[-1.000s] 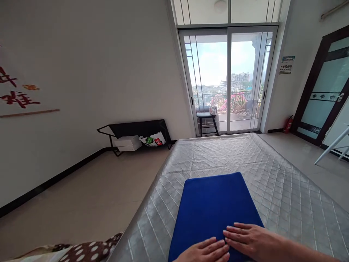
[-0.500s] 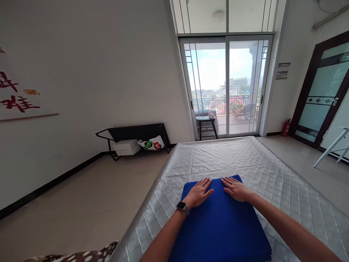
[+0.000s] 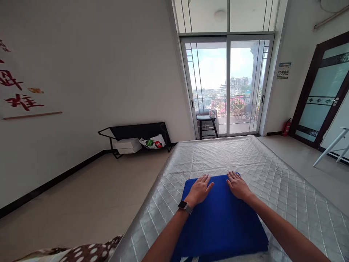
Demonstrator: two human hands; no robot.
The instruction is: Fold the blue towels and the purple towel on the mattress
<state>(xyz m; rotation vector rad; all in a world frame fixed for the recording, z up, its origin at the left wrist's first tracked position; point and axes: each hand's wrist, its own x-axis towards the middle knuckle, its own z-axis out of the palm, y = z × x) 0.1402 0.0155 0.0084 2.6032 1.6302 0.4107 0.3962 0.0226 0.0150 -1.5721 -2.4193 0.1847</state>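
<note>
On silver quilted cover (image 3: pixel 289 182): folded blue cloth (image 3: pixel 220 225), likely soft, best lifted by sides. Ungrasped beneath flat left hand (image 3: pixel 199 190), right hand (image 3: pixel 239 186).

Low down: two hands (image 3: pixel 199 190) (image 3: pixel 238 186), one watch (image 3: pixel 184 206), one blue cloth (image 3: pixel 220 227). Left of middle: maybe two white boxes (image 3: pixel 126 146).

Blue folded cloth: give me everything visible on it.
The blue cloth is plain, deep blue and matte, and looks like soft fabric. It's folded into a roughly rectangular, fairly smooth slab, with layered edges at the near right corner. It lies flat on the silver quilted surface. The left hand and right hand rest palm-down near its far edge, the right by the far right corner.
</note>
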